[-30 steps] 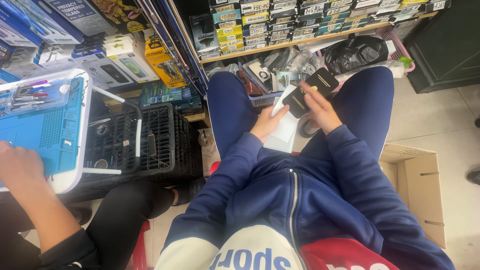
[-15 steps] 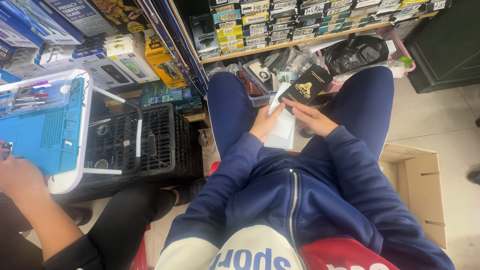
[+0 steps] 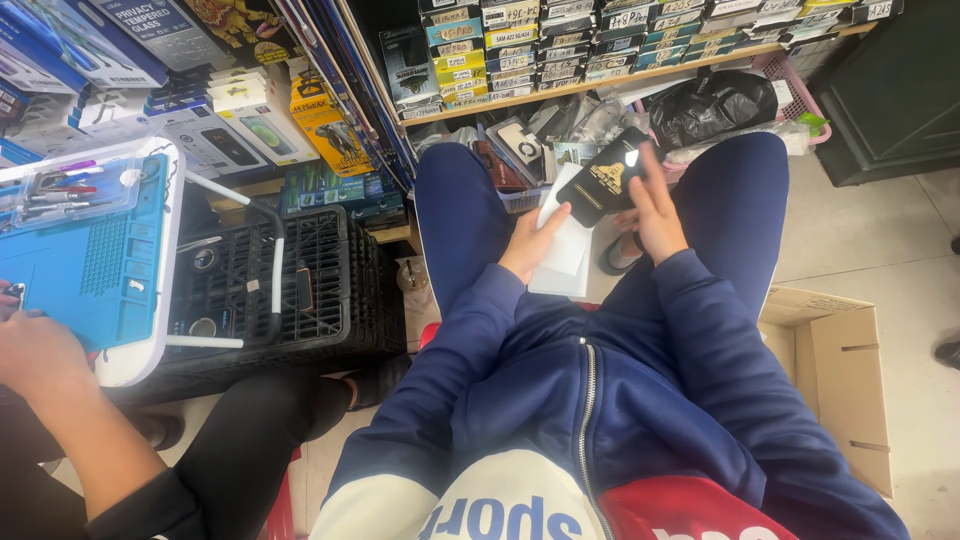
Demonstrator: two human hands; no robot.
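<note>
I sit with both legs in dark blue trousers stretched out before me. My left hand (image 3: 527,243) grips a stack of flat white packets (image 3: 566,243) between my knees. My right hand (image 3: 650,212) holds a flat black packet with a gold emblem (image 3: 603,178) tilted above the white stack, with its lower edge over the stack's top.
A shelf (image 3: 600,80) of small boxed goods runs along the top, with a black bag (image 3: 722,103) under it. A black plastic crate (image 3: 280,290) stands left of my leg and an open cardboard box (image 3: 835,370) at right. Another person's hand (image 3: 35,350) rests by a blue work mat (image 3: 90,255).
My right hand has raised the black packet and turned it flatter over the white stack. The other person's hand at the left has slid lower along the blue mat.
</note>
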